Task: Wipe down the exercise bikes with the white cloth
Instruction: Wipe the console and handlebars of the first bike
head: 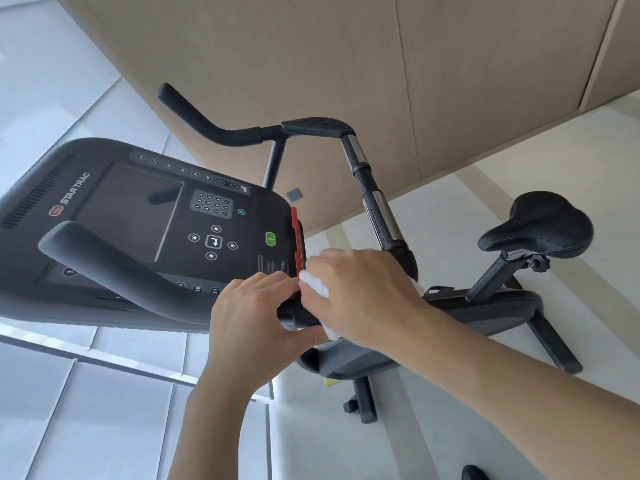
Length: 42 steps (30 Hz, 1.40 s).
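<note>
While the right hand (pixel 360 292) grips the white cloth (pixel 317 287) against the bike console's (pixel 145 216) right edge and the left hand (pixel 252 317) curls round that edge, handlebars (pixel 374 202) and saddle (pixel 540 223) likely remain unwiped.

The right hand (pixel 360 292) is covering most of the white cloth (pixel 313 284); both hands are hiding the console's (pixel 145 216) near corner; the left hand's (pixel 256 317) fingertips are curling out of sight; the picture's bottom edge is cutting off a dark shoe (pixel 474 473); the console's fine print is staying too small to read
</note>
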Each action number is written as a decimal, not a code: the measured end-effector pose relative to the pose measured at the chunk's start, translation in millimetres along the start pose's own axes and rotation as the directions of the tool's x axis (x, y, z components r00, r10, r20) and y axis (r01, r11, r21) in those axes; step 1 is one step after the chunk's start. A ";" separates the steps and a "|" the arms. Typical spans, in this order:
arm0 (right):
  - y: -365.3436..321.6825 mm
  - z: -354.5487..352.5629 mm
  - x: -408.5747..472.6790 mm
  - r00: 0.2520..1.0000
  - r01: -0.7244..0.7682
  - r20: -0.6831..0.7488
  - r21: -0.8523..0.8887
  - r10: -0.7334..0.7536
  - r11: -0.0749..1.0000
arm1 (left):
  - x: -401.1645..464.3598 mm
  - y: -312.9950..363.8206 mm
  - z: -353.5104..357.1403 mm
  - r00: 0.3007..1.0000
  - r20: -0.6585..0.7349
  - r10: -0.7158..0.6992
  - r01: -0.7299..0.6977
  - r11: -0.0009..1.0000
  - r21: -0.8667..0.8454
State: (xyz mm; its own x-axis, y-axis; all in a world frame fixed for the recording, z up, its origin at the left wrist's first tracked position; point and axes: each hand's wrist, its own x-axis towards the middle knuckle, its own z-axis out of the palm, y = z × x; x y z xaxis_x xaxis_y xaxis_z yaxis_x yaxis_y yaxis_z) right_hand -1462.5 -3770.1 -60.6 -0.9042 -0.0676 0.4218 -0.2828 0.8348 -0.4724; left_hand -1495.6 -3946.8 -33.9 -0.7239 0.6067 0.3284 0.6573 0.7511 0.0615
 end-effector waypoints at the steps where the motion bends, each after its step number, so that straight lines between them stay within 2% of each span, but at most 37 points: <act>1: -1.6 -1.3 -7.2 1.000 0.008 -0.010 0.005 -0.008 1.000 | -0.2 -0.2 0.8 1.000 -0.006 0.003 -0.003 1.000 0.004; 5: 15.5 -10.9 -45.7 0.997 -0.015 -0.073 0.053 0.019 0.998 | 0.8 -4.2 1.1 1.000 0.028 0.005 -0.005 1.000 0.012; 8: 37.9 -17.7 -65.8 0.992 -0.108 -0.056 0.064 0.112 0.992 | 3.5 -5.2 1.1 0.999 0.044 0.005 -0.005 1.000 0.011; 13: 36.9 -11.5 -26.9 0.983 -0.176 -0.053 -0.022 0.175 0.984 | 4.2 -4.3 0.6 0.999 0.043 -0.018 0.018 1.000 -0.001; 18: 30.4 -1.8 35.1 0.982 -0.151 0.111 -0.017 0.152 0.988 | 0.0 0.7 0.6 1.000 0.019 -0.013 0.013 1.000 0.006; 26: 40.3 -15.8 -47.9 0.992 -0.040 -0.117 0.046 0.045 0.998 | 2.2 -1.2 4.7 0.998 -0.041 0.040 -0.040 0.999 0.000; 30: 43.8 -12.3 -52.6 0.989 -0.079 -0.120 0.044 0.084 0.996 | 2.3 -3.0 8.2 0.999 -0.037 0.031 -0.031 1.000 0.000; 32: 43.3 -8.1 -26.2 0.990 -0.125 -0.062 0.004 0.125 0.992 | 1.5 -3.1 8.5 0.999 -0.035 0.028 -0.028 1.000 0.003; 37: 39.2 2.7 32.5 0.995 -0.089 0.057 0.033 0.087 0.995 | -0.4 0.0 9.0 0.999 -0.031 -0.006 0.007 1.000 0.016; 42: 45.7 -5.4 1.9 0.999 -0.044 -0.013 0.066 0.045 0.997 | 1.5 4.5 9.0 0.998 -0.046 -0.031 0.032 0.999 0.032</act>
State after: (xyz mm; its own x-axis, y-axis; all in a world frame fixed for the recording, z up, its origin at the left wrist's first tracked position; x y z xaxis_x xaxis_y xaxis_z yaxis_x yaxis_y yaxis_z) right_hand -1475.4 -3729.1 -77.3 -0.9118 -0.0226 0.4101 -0.2628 0.7993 -0.5404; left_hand -1495.6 -3940.1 -41.5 -0.7334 0.5709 0.3691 0.6268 0.7781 0.0419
